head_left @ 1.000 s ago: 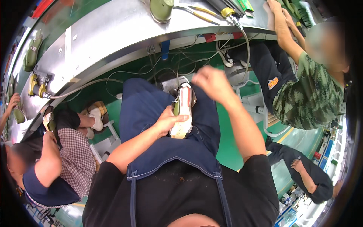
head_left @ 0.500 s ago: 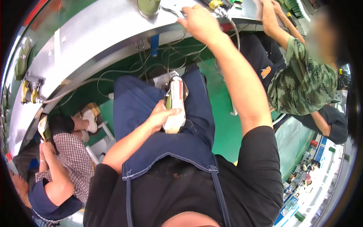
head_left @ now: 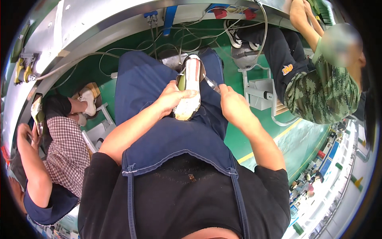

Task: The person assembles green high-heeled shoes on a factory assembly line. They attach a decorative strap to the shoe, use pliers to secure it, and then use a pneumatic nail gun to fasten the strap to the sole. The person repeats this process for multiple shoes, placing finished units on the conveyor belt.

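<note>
A shoe on its last (head_left: 189,104) rests between my thighs with its underside turned up. A white insole with a reddish stripe runs along the middle, and olive-green upper material shows at the left side. My left hand (head_left: 172,98) is closed around the left side of the shoe, its thumb lying across the underside. My right hand (head_left: 234,104) is closed on a silver metal pincers-like tool (head_left: 212,83). The tool's tip reaches the shoe's right edge; its exact jaw shape is too small to tell.
A metal workbench (head_left: 95,24) curves across the front, with cables (head_left: 191,36) hanging beneath it. To the left, a co-worker in a checked garment (head_left: 65,139) handles another shoe (head_left: 38,109). A person in a camouflage shirt (head_left: 310,95) sits at right beside a stool frame (head_left: 260,95).
My right hand has come down from the bench to the shoe's right side, bringing the metal tool. The left hand keeps its hold on the shoe. The view has shifted slightly.
</note>
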### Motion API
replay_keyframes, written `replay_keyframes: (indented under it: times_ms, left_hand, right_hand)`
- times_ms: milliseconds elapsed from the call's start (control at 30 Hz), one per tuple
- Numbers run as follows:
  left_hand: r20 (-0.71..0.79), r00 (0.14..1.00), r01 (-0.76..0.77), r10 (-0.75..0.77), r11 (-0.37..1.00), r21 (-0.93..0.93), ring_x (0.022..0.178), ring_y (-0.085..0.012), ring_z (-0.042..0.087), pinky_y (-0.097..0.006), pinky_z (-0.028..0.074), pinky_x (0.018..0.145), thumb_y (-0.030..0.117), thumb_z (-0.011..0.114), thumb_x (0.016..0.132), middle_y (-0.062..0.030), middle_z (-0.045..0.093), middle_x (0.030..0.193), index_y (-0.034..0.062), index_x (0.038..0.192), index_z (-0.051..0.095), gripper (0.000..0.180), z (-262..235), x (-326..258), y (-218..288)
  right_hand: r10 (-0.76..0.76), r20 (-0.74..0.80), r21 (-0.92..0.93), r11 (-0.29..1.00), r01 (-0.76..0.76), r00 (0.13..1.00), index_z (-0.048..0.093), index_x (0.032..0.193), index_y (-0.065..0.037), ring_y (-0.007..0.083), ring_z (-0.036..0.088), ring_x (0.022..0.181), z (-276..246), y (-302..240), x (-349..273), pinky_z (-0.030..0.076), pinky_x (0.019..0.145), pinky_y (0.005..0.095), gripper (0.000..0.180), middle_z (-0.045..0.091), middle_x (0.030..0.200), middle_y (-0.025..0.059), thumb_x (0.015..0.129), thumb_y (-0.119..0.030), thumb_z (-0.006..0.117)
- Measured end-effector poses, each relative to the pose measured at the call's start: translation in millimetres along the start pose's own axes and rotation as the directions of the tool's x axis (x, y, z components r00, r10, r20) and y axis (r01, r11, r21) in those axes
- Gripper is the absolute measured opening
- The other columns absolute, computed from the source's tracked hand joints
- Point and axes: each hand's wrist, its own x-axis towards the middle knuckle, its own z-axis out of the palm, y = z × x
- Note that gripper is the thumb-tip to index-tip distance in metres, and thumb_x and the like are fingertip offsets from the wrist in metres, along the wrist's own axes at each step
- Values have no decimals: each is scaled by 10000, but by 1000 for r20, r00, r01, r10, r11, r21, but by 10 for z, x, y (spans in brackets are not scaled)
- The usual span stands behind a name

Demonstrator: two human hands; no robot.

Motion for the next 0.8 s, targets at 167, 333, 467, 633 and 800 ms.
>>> replay_keyframes:
  times_ms: [167,333,467,633,800]
  left_hand:
    - [24,999,29,-29,1000,-7,890,-230,753,-363,609,857,128,811,875,-155,749,1018,-51,1197,622,414,-29,15,3]
    - [18,1000,1,-1,1000,-3,892,-229,755,-363,605,858,136,807,865,-155,752,1013,-54,1189,629,415,-18,1,29]
    - [19,1000,2,-2,1000,23,898,-228,755,-361,603,862,138,800,862,-158,753,1026,-55,1191,632,416,-41,34,21]
    - [3,1000,-4,4,999,42,904,-234,754,-362,599,871,138,800,855,-164,752,1040,-59,1182,642,413,-22,4,69]
    - [-27,1000,-4,5,999,42,915,-242,752,-365,594,873,147,800,849,-175,747,1039,-80,1223,627,470,-31,16,52]
  right_hand:
    - [35,-44,-107,994,-40,998,517,1040,22,428,675,954,212,-45,-17,586,803,509,152,631,1019,257,896,11,565]
    - [58,-66,-135,989,-66,996,528,1018,22,416,675,934,200,-120,-10,594,805,499,118,631,1007,246,903,8,549]
    - [72,-66,-126,989,-80,995,527,1021,19,416,674,926,218,-155,19,594,787,509,122,631,1009,251,904,-1,553]
    - [131,8,-114,985,-129,991,505,1073,21,457,678,947,192,-202,28,569,818,534,126,636,1028,271,951,-3,484]
    - [84,-17,-169,982,-86,996,516,1035,10,421,719,856,239,-174,52,610,747,492,121,664,970,241,919,-10,543]
